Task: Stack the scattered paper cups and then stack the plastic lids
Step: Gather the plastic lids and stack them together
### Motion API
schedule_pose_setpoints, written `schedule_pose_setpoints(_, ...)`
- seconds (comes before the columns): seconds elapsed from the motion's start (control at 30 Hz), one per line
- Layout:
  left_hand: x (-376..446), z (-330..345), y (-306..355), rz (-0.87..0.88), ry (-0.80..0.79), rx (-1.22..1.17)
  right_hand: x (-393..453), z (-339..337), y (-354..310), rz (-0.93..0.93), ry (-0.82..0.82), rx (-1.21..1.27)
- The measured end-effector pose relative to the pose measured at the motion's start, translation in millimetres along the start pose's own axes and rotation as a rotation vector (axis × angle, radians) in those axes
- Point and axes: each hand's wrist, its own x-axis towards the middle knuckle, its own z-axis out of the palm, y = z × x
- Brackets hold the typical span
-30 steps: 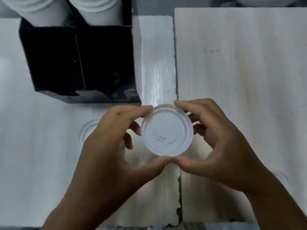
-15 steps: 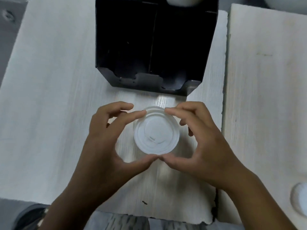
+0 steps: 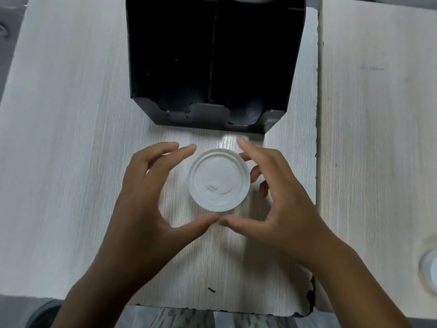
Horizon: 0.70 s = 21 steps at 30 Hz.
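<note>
A white plastic lid (image 3: pixel 219 180), perhaps the top of a small stack, lies flat on the pale wooden table (image 3: pixel 71 138) just in front of a black holder. My left hand (image 3: pixel 151 195) and my right hand (image 3: pixel 279 200) curve loosely around it from either side. The left fingers are spread and clear of the rim. The right fingertips sit close to the right rim; contact is unclear. Both thumbs meet below the lid with a gap to it. A second lid (image 3: pixel 429 268) lies blurred at the right edge.
The black two-compartment holder (image 3: pixel 212 67) stands at the back centre, open toward me. A seam (image 3: pixel 318 138) separates this table from a second pale table (image 3: pixel 378 114) on the right. The near table edge is chipped at the lower right.
Both hands held the lid by its rim above the table; now it rests on the table and the fingers have spread away from it. The view has shifted left.
</note>
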Motion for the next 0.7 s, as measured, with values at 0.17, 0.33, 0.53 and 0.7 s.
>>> schedule_pose_setpoints(0.17, 2, 2, 34, 0.119, 0.043, 0.016, -29, -25, 10, 0.065, 0.070, 0.008)
schedule_pose_setpoints(0.33, 19, 33, 82, 0.259, -0.060, 0.014, -74, -65, 37, 0.155, 0.177, -0.024)
schedule_pose_setpoints(0.53, 38, 110, 136, 0.348, -0.275, -0.023, -138, -118, 78, 0.218, 0.347, -0.094)
schedule_pose_setpoints(0.7, 41, 183, 177, 0.401, -0.425, -0.045, -200, -151, 113, 0.343, 0.459, -0.150)
